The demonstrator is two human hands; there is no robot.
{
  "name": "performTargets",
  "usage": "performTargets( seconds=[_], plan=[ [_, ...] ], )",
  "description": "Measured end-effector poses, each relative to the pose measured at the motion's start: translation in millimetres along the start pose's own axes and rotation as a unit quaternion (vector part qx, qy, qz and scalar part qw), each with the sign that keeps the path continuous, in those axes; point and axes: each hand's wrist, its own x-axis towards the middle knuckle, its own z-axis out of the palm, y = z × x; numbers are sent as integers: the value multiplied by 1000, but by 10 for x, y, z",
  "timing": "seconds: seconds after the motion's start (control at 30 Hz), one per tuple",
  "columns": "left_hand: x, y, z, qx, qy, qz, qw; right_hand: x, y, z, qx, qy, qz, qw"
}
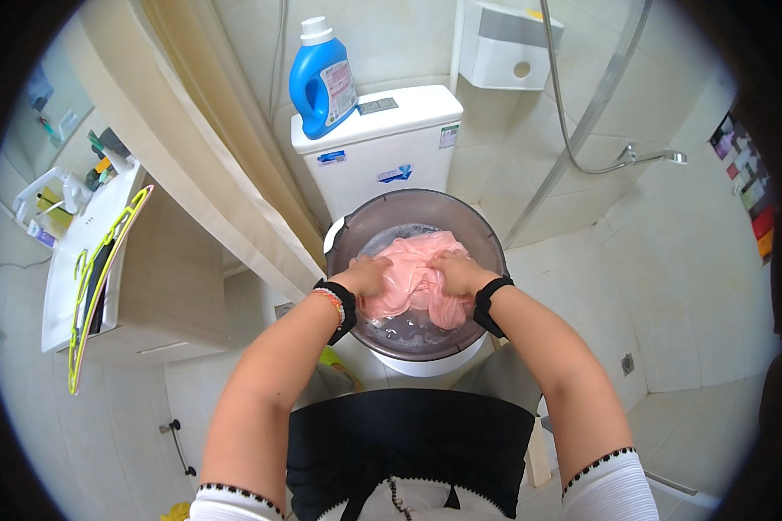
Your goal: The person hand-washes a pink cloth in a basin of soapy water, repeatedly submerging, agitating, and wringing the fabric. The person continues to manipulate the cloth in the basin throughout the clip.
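Cloth [413, 280] pink, wet, bunched in basin [487, 239]; my left hand [367, 276], right hand [457, 272] both grip it.

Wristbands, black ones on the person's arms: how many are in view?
2. One black wristband sits on the left wrist beside a beaded bracelet; the other black wristband is on the right wrist. Both hands grip the pink cloth in the basin.

Bare forearms, banded wrists, dark apron-like front

The person is wearing white short sleeves edged with a dark scalloped trim at both near corners. A black band is circling the wrist behind the left hand [369, 274], with a multicoloured bead bracelet sitting just nearer beside it. Another black band is wrapping the wrist behind the right hand [458, 272]. Black cloth is covering the front over a white garment.
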Motion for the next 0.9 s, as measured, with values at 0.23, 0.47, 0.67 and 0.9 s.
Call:
performTargets(
  seconds=[0.23,0.47,0.67,0.9],
  plan=[
    [108,209,271,226,-154,-11,962,29,-232,213,-102,-133,16,986],
    [440,127,405,272,-155,-36,949,313,-215,447,-165,-29,11,986],
    [563,-4,386,263,-94,63,958,659,-39,583,-171,4,-24,985],
    [407,41,162,113,87,23,989,585,332,306,116,41,-71,990]
  ],
)
